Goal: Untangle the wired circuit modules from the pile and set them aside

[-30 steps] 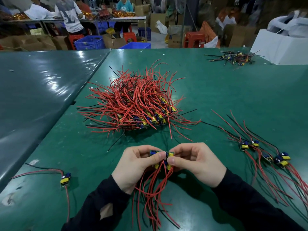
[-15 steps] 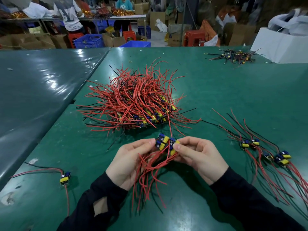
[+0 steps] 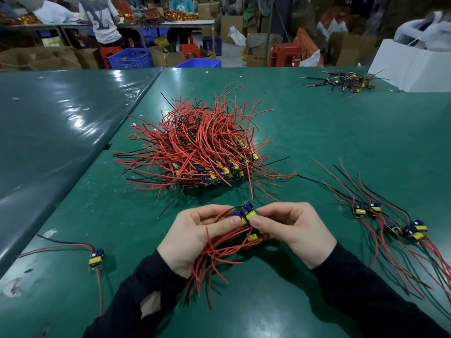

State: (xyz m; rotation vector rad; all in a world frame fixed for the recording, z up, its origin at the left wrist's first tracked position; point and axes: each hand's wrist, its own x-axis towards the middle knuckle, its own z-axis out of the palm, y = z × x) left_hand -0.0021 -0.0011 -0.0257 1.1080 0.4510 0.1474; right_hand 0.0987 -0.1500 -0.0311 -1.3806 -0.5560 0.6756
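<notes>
A big pile of wired circuit modules (image 3: 200, 150), red and black wires with yellow and blue parts, lies mid-table. Just in front of it I hold a small bunch of modules (image 3: 246, 215) between both hands. My left hand (image 3: 195, 237) grips the bunch, with thumb and fingers curled round the modules and red wires trailing down past its palm. My right hand (image 3: 292, 230) pinches the modules from the right side. To the right lies a row of separated modules (image 3: 390, 223) with their wires fanned out. One single module (image 3: 96, 258) lies at the near left.
The green table (image 3: 317, 142) meets a second, glossy table (image 3: 61, 123) on the left. A small heap of dark-wired parts (image 3: 346, 81) and a white box (image 3: 412, 67) sit at the far right. People, crates and stools stand beyond the far edge.
Both hands keep working the same bunch near the pile's front edge. The modules were lifted and tilted up between the fingertips, and the trailing wires swung left under my left hand.
</notes>
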